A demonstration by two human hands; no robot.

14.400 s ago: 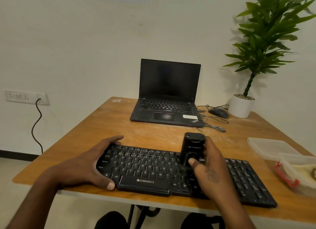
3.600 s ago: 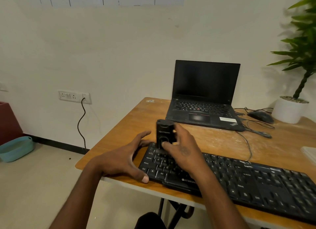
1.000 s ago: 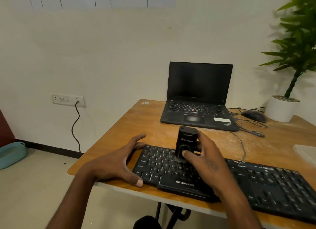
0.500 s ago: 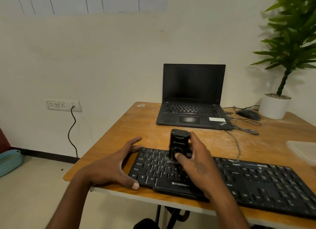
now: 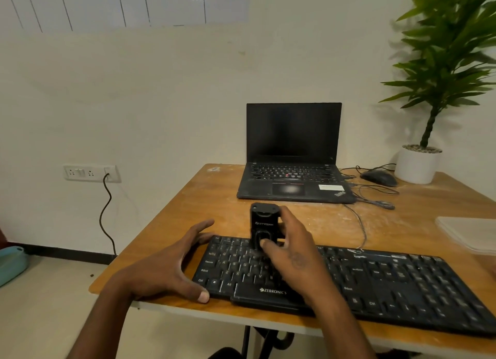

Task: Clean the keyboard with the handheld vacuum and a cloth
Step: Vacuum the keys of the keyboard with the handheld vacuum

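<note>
Now the vacuum [image 5: 264, 226] stands over the upper left keys of the keyboard [image 5: 375, 277], near where it was half a second ago and well left of the middle rows it covered at the start of the sequence; a second ago it stood a little further right along the same top rows. The left hand [image 5: 171, 264] has stayed at the keyboard's left end throughout. The right hand [image 5: 288, 247] grips the small black vacuum upright, its fingers [image 5: 291, 218] curled round the far side of the body and the thumb [image 5: 267, 242] pressed on the near face, low down by the oval window. The vacuum's lower end meets the keys, though the hand hides exactly where. The left hand's fingers are spread wide and fairly straight: the thumb [image 5: 200, 294] lies against the near left corner of the keyboard, and the other fingers reach past its far left corner onto the table [image 5: 204, 197]. The keyboard lies along the near edge of the table, running off to the right. Behind it sits an open laptop [image 5: 294, 155] with a dark screen, with a mouse [image 5: 378, 177] and a potted plant [image 5: 429, 96] to its right. A clear plastic lid [image 5: 467, 232] rests at the table's right edge.
</note>
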